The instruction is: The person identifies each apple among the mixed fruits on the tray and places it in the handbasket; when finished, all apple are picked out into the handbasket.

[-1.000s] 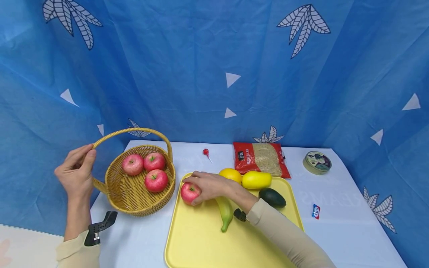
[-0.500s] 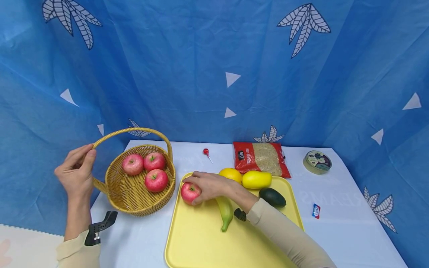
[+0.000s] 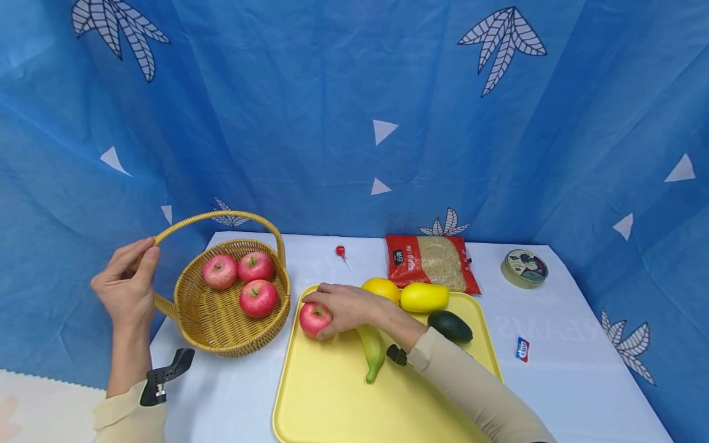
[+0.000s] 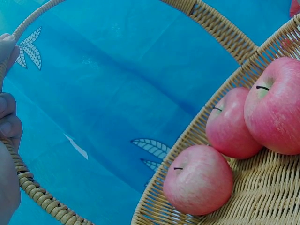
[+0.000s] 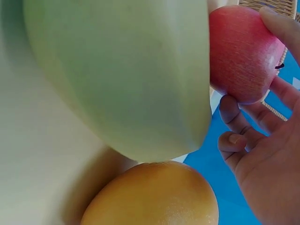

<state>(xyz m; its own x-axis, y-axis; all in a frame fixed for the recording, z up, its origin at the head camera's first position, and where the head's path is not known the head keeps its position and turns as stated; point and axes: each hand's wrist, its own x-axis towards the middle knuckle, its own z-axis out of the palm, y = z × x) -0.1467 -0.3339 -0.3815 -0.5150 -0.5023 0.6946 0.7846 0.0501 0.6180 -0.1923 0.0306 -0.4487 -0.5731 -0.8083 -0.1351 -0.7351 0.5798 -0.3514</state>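
Note:
My left hand (image 3: 124, 283) holds the woven handle (image 3: 235, 215) of a wicker basket (image 3: 221, 351), thumb and fingers curled round it. Three red apples (image 4: 199, 180) lie inside the basket. Across the tray, my right hand (image 3: 351, 306) grips another red apple (image 3: 313, 320) at the far left corner of the yellow tray (image 3: 332, 406). The right wrist view shows thumb and fingertips touching that apple's sides. Beneath the right hand lies a yellow-green banana (image 3: 374, 360), its upper end hidden. It looms large and blurred in the right wrist view.
An orange-yellow fruit (image 3: 381, 288), a yellow oblong fruit (image 3: 424, 298) and a dark green oblong one (image 3: 450, 327) lie on the tray. Behind are a red packet (image 3: 432, 263) and a lollipop (image 3: 341, 252). A round tin (image 3: 524, 269) and small wrapped sweet (image 3: 522, 349) sit right.

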